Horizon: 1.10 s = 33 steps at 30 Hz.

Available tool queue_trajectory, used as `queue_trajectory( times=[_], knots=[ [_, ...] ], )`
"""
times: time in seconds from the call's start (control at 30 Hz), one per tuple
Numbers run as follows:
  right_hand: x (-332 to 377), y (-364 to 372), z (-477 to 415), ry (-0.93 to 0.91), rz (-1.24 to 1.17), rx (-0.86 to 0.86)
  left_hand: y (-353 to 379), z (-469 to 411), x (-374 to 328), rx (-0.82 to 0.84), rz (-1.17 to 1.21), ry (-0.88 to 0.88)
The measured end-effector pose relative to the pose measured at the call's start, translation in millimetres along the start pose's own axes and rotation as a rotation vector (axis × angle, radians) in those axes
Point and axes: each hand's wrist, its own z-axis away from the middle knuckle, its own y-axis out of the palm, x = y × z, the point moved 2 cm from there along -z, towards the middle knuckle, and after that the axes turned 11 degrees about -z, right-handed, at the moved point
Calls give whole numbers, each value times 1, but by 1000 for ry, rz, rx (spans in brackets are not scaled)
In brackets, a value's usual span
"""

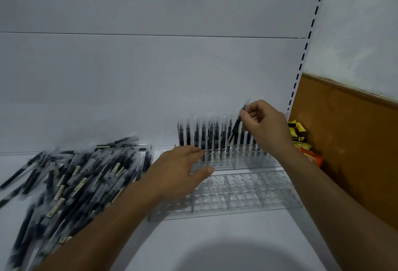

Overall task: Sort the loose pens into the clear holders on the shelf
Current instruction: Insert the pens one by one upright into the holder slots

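Head view: the right hand pinches a slim black clear-capped pen, tilted over the rear clear plastic holder at 3 o'clock; the left hand, grip released, rests against it. Stand the pen upright over a free hole before lowering.

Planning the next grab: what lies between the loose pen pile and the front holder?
Head view: only the left hand and forearm, over white shelf, between pen pile and front holder.

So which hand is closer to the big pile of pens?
Left. The left hand is just right of the pile; the right hand is farther right, pinching a pen.
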Motion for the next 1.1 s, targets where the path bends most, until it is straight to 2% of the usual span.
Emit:
queue_trajectory(
  times=[0.1, 0.23, 0.4, 0.53, 0.7, 0.83, 0.93, 1.1],
  knots=[
    [5, 1, -3, -56, 39, 38, 2, 0, 1, 8, -2, -3],
    [3, 0, -4, -42, 95, 55, 2, 1, 0, -11, 5, -11],
    [-15, 19, 8, 6, 250, 275, 3, 1, 0, -8, 13, -22],
    [-18, 21, 4, 21, 281, 235, 3, 1, 0, -5, 21, -17],
    [-12, 22, 3, 59, 338, 282, 1, -1, 0, 11, 22, -24],
    [-4, 11, 3, 81, 554, 367, -6, -1, 2, 2, 203, -25],
    [15, 21, 12, 7, 548, 384, -20, 7, 16, -101, 358, -109],
    [61, 96, 37, -119, 402, 620, -37, 47, 72, -196, 204, -339]
  ],
)
